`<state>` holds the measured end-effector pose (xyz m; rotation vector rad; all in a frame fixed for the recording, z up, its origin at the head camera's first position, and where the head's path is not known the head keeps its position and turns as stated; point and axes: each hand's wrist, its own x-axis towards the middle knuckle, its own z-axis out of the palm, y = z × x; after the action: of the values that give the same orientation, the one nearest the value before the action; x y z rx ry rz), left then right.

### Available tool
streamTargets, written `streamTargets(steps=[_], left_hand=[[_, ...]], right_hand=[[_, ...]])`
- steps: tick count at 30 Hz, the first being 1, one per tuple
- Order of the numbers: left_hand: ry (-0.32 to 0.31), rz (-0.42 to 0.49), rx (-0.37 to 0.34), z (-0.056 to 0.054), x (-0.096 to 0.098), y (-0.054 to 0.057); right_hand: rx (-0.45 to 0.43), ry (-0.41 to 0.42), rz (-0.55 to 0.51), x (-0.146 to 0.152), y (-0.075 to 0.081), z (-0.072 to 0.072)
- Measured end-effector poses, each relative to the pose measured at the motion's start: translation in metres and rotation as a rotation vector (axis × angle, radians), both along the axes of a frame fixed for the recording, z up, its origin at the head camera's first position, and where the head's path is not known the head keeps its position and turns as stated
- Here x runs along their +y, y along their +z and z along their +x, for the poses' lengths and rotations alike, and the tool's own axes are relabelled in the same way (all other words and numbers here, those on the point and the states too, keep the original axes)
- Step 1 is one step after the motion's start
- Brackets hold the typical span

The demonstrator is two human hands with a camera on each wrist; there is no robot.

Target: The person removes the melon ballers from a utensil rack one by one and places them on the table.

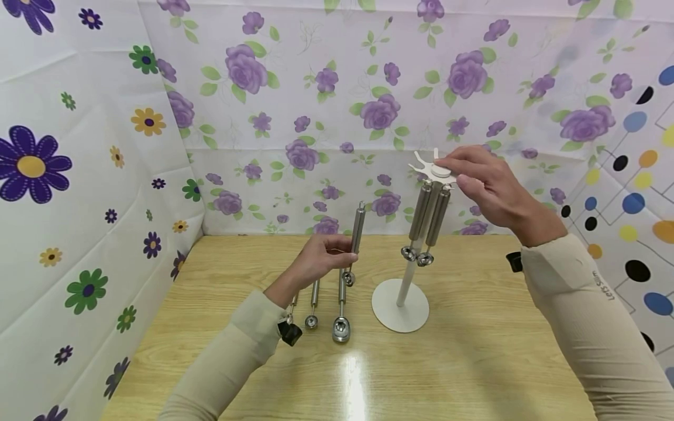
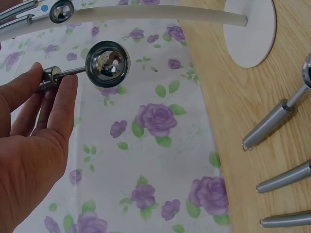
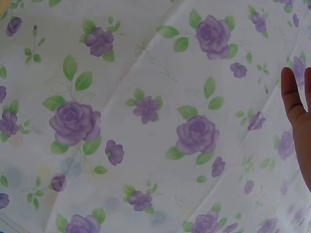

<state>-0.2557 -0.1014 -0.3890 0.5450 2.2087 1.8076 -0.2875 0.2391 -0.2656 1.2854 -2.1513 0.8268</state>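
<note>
My left hand (image 1: 322,260) pinches the handle of a steel melon baller (image 1: 358,228), held upright with its bowl downward above the table. The round bowl (image 2: 108,64) shows a small hole at its centre in the left wrist view. My right hand (image 1: 489,184) grips the round knob on top of a white utensil stand (image 1: 401,307) between thumb and fingers. Two steel scoops (image 1: 436,219) hang from the hooks of this stand, bowls down. The right wrist view catches only part of the right hand (image 3: 301,126) at its edge.
Three more steel scoops lie on the wooden table (image 1: 237,362) left of the stand; the nearest has a larger oval bowl (image 1: 341,329). A flowered cloth (image 1: 295,111) hangs behind, with patterned cloths at both sides.
</note>
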Motion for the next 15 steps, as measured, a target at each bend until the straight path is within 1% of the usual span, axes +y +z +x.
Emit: streamTargets(steps=[3,9,15], left_hand=[[0.012,-0.003,-0.011,0.001,-0.005,-0.005],[0.051,-0.011,-0.067,0.005,-0.015,-0.013],[0.059,-0.024,-0.07,0.008,-0.023,-0.021]], right_hand=[[0.001,-0.006,0.0,-0.001,0.0,0.0],[-0.001,-0.014,0.006,0.0,0.0,0.001],[-0.024,-0.028,0.008,0.002,0.001,0.002]])
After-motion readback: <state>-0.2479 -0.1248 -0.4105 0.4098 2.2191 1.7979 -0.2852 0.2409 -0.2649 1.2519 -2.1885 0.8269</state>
